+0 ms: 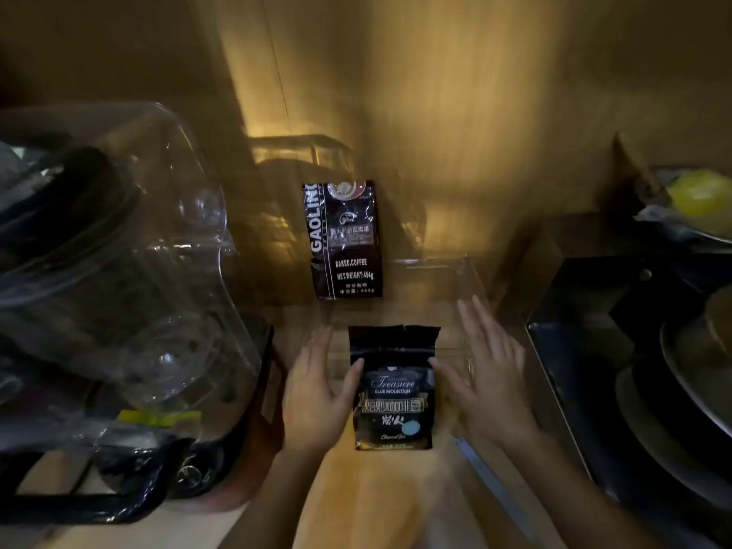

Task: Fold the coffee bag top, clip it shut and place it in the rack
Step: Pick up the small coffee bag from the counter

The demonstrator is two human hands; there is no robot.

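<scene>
Your hands flank the small coffee bag (392, 394): your left hand (317, 394) is spread open with its thumb tip just touching the bag's left edge, your right hand (485, 370) is open too, fingers fanned, its thumb at the bag's right edge; neither is clamped on anything. That bag stands upright on the wooden surface (380, 505), directly in front of you, its top flap unfolded and slightly notched in the middle. It looks like a soft foil pouch, light, crinkly and probably slick, so pinch the flat top strip at both corners and crease it down rather than squeezing the belly. No clip is visible. A larger GAOLING bag (346, 239) stands beyond the small bag, against the wooden back wall. A clear rack (463, 279), hard to trace, seems to sit just right of and behind the small bag; mind its thin walls. Left of the bag, bulky clear plastic containers (119, 251) crowd close; right of it, a dark tray (594, 350) of dishes limits your elbow room.
</scene>
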